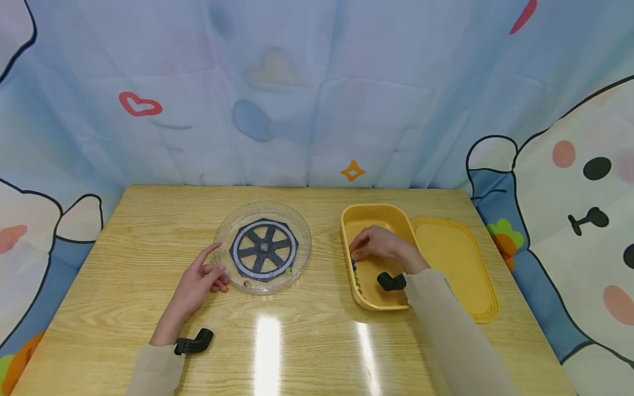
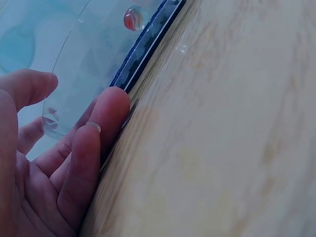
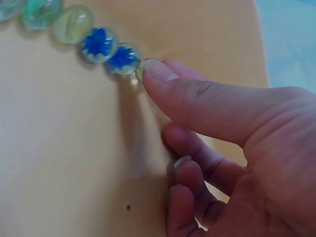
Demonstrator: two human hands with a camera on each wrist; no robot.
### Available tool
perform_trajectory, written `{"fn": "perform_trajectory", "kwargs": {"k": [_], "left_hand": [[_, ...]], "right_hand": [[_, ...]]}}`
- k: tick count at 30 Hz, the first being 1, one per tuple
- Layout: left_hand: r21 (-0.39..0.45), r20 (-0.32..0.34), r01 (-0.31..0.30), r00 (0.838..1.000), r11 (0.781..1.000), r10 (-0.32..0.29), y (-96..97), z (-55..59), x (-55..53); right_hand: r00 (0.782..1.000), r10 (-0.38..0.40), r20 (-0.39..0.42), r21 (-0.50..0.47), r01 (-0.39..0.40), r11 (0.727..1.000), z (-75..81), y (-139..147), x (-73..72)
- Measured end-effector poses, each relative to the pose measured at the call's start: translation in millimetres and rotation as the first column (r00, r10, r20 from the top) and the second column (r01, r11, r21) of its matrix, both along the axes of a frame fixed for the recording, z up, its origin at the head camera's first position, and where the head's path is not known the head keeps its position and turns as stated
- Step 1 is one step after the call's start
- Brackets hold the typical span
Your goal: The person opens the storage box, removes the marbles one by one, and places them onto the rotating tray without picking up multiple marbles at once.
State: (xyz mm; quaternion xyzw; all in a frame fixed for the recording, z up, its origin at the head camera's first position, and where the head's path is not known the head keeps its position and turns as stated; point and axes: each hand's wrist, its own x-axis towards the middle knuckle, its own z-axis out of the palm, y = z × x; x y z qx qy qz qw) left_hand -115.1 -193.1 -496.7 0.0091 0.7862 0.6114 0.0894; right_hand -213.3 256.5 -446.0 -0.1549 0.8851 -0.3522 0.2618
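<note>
My right hand (image 1: 378,242) is inside a yellow plastic box (image 1: 381,210). Its thumb and index finger pinch a clear marble (image 3: 139,74), mostly covered by the thumb. Beside it, a row of glass marbles lines the box wall, among them a blue-patterned marble (image 3: 99,44) and a green marble (image 3: 42,12). My left hand (image 1: 195,283) rests at the near left rim of a round clear dish (image 1: 303,264), fingers loosely bent against its side. In the dish lie a red-and-white marble (image 2: 136,18) and a yellowish marble (image 1: 289,271).
Under or in the dish shows a dark hexagonal piece with a pale ring and spokes (image 1: 264,247). A yellow lid (image 1: 460,264) lies flat right of the box. The wooden table (image 1: 317,341) ends at a printed curtain (image 1: 297,137) behind.
</note>
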Motion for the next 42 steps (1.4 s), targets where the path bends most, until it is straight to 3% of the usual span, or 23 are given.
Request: {"fn": "perform_trajectory", "kwargs": {"k": [6,11,18,26,35,42], "left_hand": [[0.012,-0.003,0.01,1.0,1.0,-0.01,-0.2,1.3,-1.9],[0.012,-0.011,0.011,1.0,1.0,-0.011,0.2,2.5,-2.5],[0.0,-0.014,0.009,1.0,1.0,-0.009,0.8,0.5,-1.4],[0.014,-0.016,0.01,1.0,1.0,-0.01,-0.5,0.3,-0.4],[0.015,-0.004,0.008,1.0,1.0,-0.008,-0.6,-0.5,-0.4],[0.013,-0.006,0.004,1.0,1.0,-0.004,-0.7,0.2,-0.5]], "right_hand": [[1.0,0.011,0.023,-0.047,-0.01,0.999,6.4,7.9,-0.8],[1.0,0.008,-0.018,-0.077,-0.009,0.997,9.1,13.0,-1.2],[0.997,-0.075,-0.036,-0.179,0.067,0.982,13.3,17.8,2.0],[0.978,-0.193,-0.074,-0.233,0.171,0.957,26.9,14.9,5.4],[0.949,-0.184,-0.255,-0.272,0.113,0.956,41.3,-11.6,15.4],[0.958,-0.141,-0.248,-0.277,0.07,0.958,52.6,-45.7,23.1]]}}
